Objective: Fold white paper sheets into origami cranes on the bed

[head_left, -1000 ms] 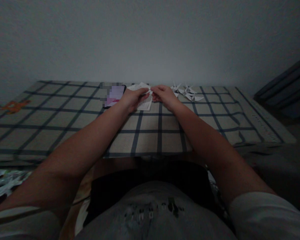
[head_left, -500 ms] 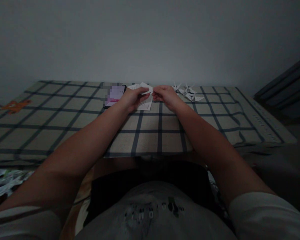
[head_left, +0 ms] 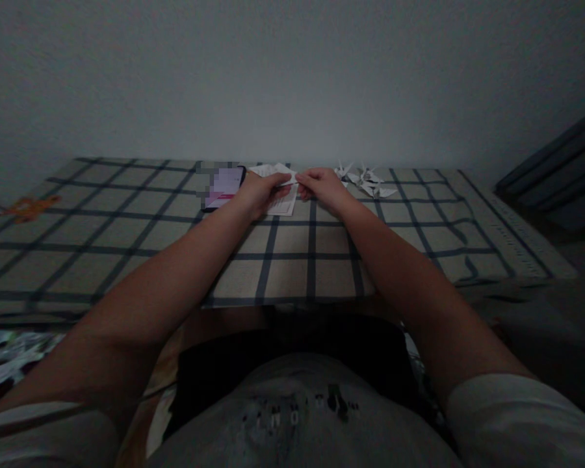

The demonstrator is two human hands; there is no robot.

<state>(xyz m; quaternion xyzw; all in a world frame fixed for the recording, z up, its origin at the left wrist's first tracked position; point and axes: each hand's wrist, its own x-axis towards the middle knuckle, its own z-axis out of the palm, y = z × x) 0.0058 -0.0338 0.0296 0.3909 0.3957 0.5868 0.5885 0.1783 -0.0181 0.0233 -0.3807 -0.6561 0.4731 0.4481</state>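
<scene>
Both my hands meet at the far side of a checked cloth (head_left: pixel 283 260). My left hand (head_left: pixel 259 193) and my right hand (head_left: pixel 320 187) are closed in a pinch on one small folded white paper (head_left: pixel 288 179) held between them, just above the surface. Under my left fingers lies a white printed sheet (head_left: pixel 283 203), with more white paper (head_left: pixel 268 169) behind it. A phone (head_left: pixel 224 187) with a lit pinkish screen lies just left of my left hand.
Several folded white paper cranes (head_left: pixel 366 179) stand to the right of my right hand near the wall. An orange object (head_left: pixel 26 207) lies at the far left edge. A dark slanted surface (head_left: pixel 556 175) rises at the right. Patterned paper scraps (head_left: pixel 4 357) lie lower left.
The hands stay together on the small paper; the fingers shift slightly and the paper piece between them sits a little flatter. Everything else is unmoved.
</scene>
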